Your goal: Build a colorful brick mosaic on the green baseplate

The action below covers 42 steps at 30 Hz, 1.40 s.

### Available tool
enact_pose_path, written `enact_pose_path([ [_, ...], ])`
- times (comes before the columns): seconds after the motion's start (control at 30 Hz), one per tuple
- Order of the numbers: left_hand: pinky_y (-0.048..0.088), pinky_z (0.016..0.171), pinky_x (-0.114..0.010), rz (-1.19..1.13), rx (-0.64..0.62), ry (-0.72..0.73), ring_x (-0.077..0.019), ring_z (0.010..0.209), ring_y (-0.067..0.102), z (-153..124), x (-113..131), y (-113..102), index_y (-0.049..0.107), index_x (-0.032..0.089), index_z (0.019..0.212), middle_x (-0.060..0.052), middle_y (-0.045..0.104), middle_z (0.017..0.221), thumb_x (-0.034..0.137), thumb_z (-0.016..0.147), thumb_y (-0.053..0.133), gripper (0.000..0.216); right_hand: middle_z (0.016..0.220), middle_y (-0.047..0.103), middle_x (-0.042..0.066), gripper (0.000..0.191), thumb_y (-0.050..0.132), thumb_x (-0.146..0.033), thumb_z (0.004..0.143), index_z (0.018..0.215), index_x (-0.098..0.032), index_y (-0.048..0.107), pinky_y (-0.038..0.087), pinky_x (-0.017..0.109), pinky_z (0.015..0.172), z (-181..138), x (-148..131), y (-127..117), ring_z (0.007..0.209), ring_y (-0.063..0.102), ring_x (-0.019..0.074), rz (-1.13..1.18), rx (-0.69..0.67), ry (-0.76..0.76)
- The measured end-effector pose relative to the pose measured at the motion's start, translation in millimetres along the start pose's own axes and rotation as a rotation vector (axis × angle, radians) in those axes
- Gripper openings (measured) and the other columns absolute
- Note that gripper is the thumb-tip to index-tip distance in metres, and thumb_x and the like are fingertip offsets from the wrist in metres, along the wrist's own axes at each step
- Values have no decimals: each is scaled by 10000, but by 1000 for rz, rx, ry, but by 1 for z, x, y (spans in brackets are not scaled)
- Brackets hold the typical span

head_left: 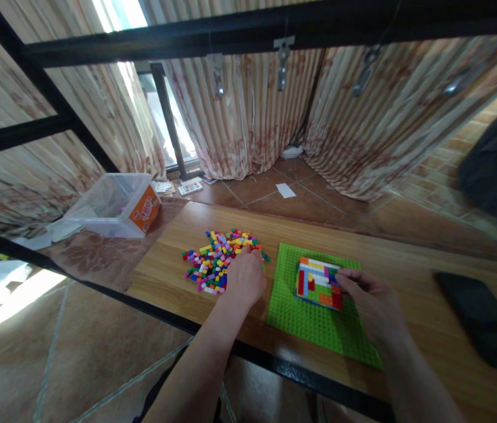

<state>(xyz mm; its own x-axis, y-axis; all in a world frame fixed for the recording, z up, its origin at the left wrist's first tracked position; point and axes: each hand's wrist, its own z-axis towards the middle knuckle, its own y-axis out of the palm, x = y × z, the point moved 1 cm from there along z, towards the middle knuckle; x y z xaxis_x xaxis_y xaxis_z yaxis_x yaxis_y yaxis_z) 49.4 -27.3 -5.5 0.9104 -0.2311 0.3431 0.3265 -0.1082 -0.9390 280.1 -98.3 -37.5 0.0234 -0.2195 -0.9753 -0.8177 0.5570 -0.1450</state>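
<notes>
A loose pile of small toy building bricks (pixel 213 258) in many colours lies on the wooden table. My left hand (pixel 246 275) reaches into its right side with curled fingers; the fingertips are hidden, so what they hold cannot be seen. To the right is a green studded baseplate (pixel 288 311). On it sits a flat, roughly square build of bricks (pixel 316 283), with white, red, orange, yellow and green pieces on top. My right hand (pixel 369 296) is at the build's right edge, thumb and finger closed on a dark blue brick (pixel 332 276) there.
A black phone-like slab (pixel 484 317) lies at the table's right. Beyond the left end, a clear plastic bin (pixel 111 205) with an orange label stands on the floor. A black metal bar (pixel 248 41) with hanging clips crosses above, before striped curtains (pixel 248 117).
</notes>
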Motion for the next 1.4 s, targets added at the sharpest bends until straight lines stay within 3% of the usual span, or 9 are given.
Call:
enact_pose_path([
  [0.17,509,837,-354,-54,12,51,-252,976,648,0,0,-1,599,160,928,-123,641,1041,118,835,572,106,713,712,34,320,802,-420,569,769,-181,731,516,276,553,1,1,0,611,626,158,15,21,-38],
  [0.37,498,784,-332,-390,29,162,-200,813,646,-3,5,-5,560,189,915,-35,650,848,119,850,573,96,693,688,22,238,725,-408,741,818,-184,718,498,276,585,-13,-19,1,627,612,151,-89,235,-315],
  [0.43,499,753,-305,-595,11,219,-177,768,642,-5,12,-4,562,193,877,-10,639,804,117,838,588,89,762,714,30,222,714,-408,774,843,-197,719,528,291,649,-23,-27,8,692,646,161,-45,144,-387],
  [0.57,497,708,-252,-1010,-93,316,-143,749,644,-13,29,2,599,180,849,1,641,796,102,818,603,84,886,739,39,241,715,-405,805,968,-229,739,545,320,720,-40,-36,24,786,674,178,-50,-176,-407],
  [0.7,487,713,-242,-1259,-189,327,-132,750,632,-17,41,6,638,168,858,-4,659,793,141,817,645,51,934,752,37,184,714,-384,817,930,-246,758,543,344,811,-43,-36,29,906,684,199,-47,-309,-369],
  [0.97,451,661,-227,-1372,-227,270,-98,658,573,-13,42,8,697,158,784,12,655,709,174,775,696,18,861,765,9,95,740,-320,797,854,-249,769,551,295,773,-41,-37,22,806,692,157,27,-414,-317],
  [1.13,465,635,-225,-1492,-314,192,-86,606,574,-17,44,5,715,150,762,16,662,672,205,722,759,81,801,764,15,98,763,-325,784,839,-246,779,563,284,742,-43,-38,20,758,697,152,152,-469,-294],
  [1.3,499,635,-239,-1597,-378,91,-108,625,625,-19,46,-1,721,138,778,-12,699,711,274,688,808,186,813,755,3,152,790,-328,762,908,-285,787,542,253,627,-38,-29,12,660,651,120,241,-419,-233],
  [1.4,496,633,-232,-1585,-301,44,-103,611,620,-15,42,-2,714,131,784,-13,692,681,254,700,790,167,820,739,-19,271,782,-342,771,1041,-326,768,542,260,676,-29,-27,-1,664,628,104,273,-336,-243],
])
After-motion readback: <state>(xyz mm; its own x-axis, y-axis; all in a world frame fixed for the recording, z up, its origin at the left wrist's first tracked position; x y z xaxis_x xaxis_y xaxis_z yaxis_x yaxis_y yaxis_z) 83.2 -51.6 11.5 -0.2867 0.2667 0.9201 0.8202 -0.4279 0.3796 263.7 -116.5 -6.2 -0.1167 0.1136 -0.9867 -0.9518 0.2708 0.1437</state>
